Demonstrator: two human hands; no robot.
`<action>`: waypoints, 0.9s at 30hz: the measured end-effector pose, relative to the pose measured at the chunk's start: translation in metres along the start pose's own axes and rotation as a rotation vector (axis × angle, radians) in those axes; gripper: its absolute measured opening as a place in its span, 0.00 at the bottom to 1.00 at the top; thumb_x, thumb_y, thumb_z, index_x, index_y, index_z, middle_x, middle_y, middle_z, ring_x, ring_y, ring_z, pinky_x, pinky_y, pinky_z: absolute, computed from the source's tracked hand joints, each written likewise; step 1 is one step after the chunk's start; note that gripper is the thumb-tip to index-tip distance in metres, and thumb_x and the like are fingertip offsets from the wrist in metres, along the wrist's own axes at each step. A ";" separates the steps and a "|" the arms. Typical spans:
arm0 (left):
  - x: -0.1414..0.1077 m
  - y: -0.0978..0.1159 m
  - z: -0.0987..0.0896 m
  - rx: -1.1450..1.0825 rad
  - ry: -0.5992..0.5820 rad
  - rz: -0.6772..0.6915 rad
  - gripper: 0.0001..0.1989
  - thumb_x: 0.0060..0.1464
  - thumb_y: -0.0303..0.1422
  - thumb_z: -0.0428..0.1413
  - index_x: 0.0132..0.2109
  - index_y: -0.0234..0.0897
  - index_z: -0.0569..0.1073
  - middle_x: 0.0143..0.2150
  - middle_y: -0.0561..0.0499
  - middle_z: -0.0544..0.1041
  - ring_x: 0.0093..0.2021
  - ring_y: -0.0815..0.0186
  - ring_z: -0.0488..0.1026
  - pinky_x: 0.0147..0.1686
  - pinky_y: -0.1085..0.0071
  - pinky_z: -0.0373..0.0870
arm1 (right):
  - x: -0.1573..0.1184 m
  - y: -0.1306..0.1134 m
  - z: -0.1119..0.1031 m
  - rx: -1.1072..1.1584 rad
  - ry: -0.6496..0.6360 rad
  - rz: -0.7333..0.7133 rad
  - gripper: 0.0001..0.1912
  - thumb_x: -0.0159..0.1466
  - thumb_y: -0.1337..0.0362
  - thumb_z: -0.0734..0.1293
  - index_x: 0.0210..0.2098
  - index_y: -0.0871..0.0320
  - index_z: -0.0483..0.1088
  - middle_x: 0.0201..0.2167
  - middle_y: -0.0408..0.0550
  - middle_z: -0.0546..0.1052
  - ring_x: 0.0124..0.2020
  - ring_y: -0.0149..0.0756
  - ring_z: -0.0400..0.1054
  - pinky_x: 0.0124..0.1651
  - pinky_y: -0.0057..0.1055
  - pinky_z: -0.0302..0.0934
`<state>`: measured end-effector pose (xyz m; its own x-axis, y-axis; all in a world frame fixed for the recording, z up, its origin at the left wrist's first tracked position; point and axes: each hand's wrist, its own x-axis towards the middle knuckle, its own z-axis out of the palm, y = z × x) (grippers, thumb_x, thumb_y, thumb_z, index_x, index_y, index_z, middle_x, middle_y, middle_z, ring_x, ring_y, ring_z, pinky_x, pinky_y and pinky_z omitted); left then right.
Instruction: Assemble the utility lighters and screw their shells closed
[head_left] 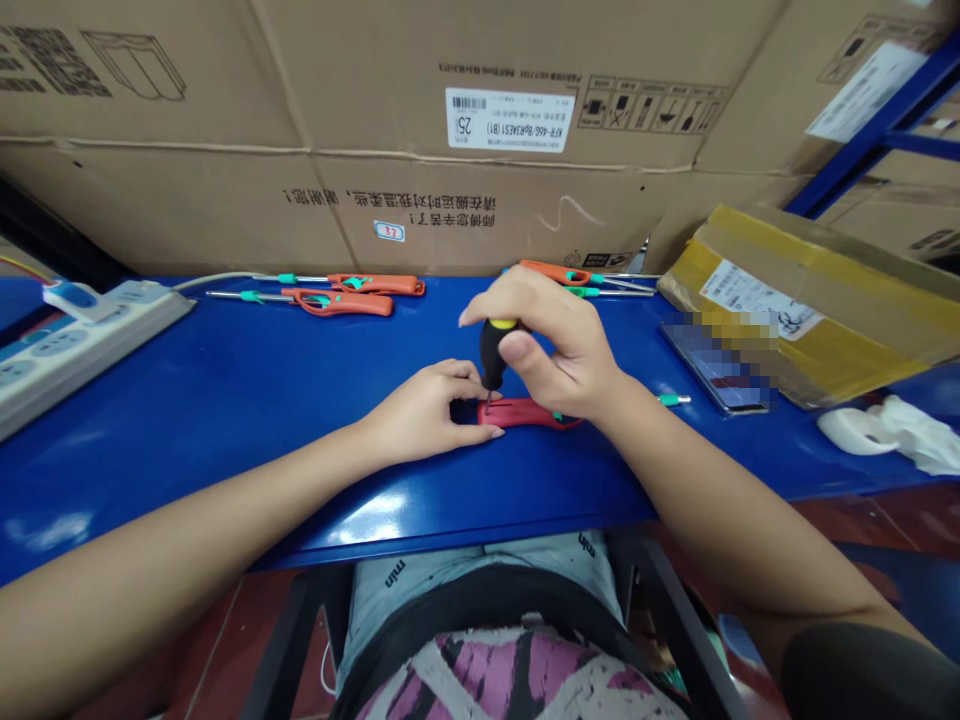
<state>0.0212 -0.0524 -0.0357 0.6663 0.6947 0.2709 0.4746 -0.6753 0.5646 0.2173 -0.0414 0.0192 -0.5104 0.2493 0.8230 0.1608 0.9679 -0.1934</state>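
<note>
A red long-necked lighter (pixel 517 411) lies flat on the blue table, its metal neck pointing right and partly hidden under my right wrist. My left hand (pixel 439 410) pinches the lighter's left end between thumb and fingers, steadying it against the surface. Above it, my right hand (pixel 555 335) is closed around a short black screwdriver (pixel 493 352) with a yellow band. The screwdriver stands nearly upright, its thin shaft meeting the lighter near the left end; the exact tip contact is too small to make out.
Orange lighters (pixel 341 302) lie at the back left, more (pixel 555 273) at the back right. A white power strip (pixel 82 345) sits at left. At right are a taped carton (pixel 825 350), a phone (pixel 712 365) and a white tape roll (pixel 855 430). Large cardboard boxes (pixel 225 215) stand behind.
</note>
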 end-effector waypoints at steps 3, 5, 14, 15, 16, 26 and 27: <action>-0.001 0.000 0.000 0.008 0.003 0.001 0.15 0.55 0.44 0.65 0.42 0.37 0.83 0.42 0.47 0.79 0.43 0.58 0.77 0.48 0.63 0.73 | 0.001 -0.005 -0.003 0.010 -0.054 0.001 0.20 0.77 0.60 0.50 0.53 0.59 0.70 0.48 0.53 0.78 0.52 0.39 0.72 0.56 0.44 0.68; -0.001 0.000 0.000 0.013 -0.009 -0.011 0.15 0.56 0.44 0.65 0.42 0.37 0.83 0.42 0.46 0.79 0.44 0.58 0.77 0.47 0.62 0.73 | 0.000 -0.006 -0.001 -0.015 -0.042 0.043 0.18 0.76 0.60 0.53 0.54 0.59 0.70 0.46 0.52 0.78 0.48 0.38 0.73 0.54 0.43 0.69; 0.000 0.000 0.000 0.026 -0.025 -0.021 0.14 0.55 0.44 0.65 0.39 0.36 0.83 0.40 0.46 0.79 0.42 0.58 0.77 0.47 0.62 0.72 | 0.001 -0.004 -0.001 0.001 -0.060 0.005 0.18 0.77 0.61 0.53 0.56 0.59 0.69 0.48 0.52 0.78 0.51 0.38 0.72 0.55 0.43 0.70; 0.001 0.000 0.000 0.022 -0.030 -0.021 0.14 0.56 0.44 0.65 0.39 0.36 0.83 0.40 0.46 0.79 0.42 0.57 0.77 0.47 0.61 0.72 | 0.002 -0.005 -0.001 0.014 -0.057 0.006 0.18 0.76 0.61 0.53 0.56 0.59 0.69 0.47 0.51 0.78 0.49 0.37 0.72 0.54 0.42 0.70; 0.001 0.000 0.000 0.013 -0.033 -0.018 0.14 0.56 0.44 0.65 0.40 0.36 0.83 0.41 0.46 0.79 0.43 0.57 0.77 0.47 0.61 0.72 | 0.002 -0.006 0.000 0.013 -0.048 0.019 0.17 0.76 0.61 0.55 0.55 0.59 0.70 0.45 0.50 0.78 0.46 0.36 0.73 0.53 0.41 0.71; 0.000 0.001 -0.001 0.004 -0.005 -0.010 0.14 0.55 0.44 0.65 0.39 0.37 0.82 0.42 0.48 0.79 0.43 0.59 0.77 0.48 0.62 0.73 | 0.004 -0.008 -0.005 0.028 -0.072 0.029 0.19 0.77 0.59 0.52 0.53 0.60 0.71 0.46 0.52 0.77 0.48 0.37 0.73 0.53 0.41 0.71; 0.000 0.000 0.000 -0.004 -0.006 -0.009 0.14 0.55 0.44 0.65 0.39 0.37 0.82 0.42 0.47 0.79 0.44 0.58 0.77 0.49 0.62 0.73 | 0.003 -0.008 -0.005 0.030 -0.090 0.040 0.19 0.77 0.59 0.52 0.54 0.59 0.70 0.45 0.51 0.77 0.46 0.36 0.73 0.52 0.40 0.71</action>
<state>0.0211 -0.0526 -0.0352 0.6653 0.6994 0.2611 0.4786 -0.6680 0.5699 0.2185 -0.0481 0.0260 -0.5777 0.2886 0.7635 0.1576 0.9572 -0.2426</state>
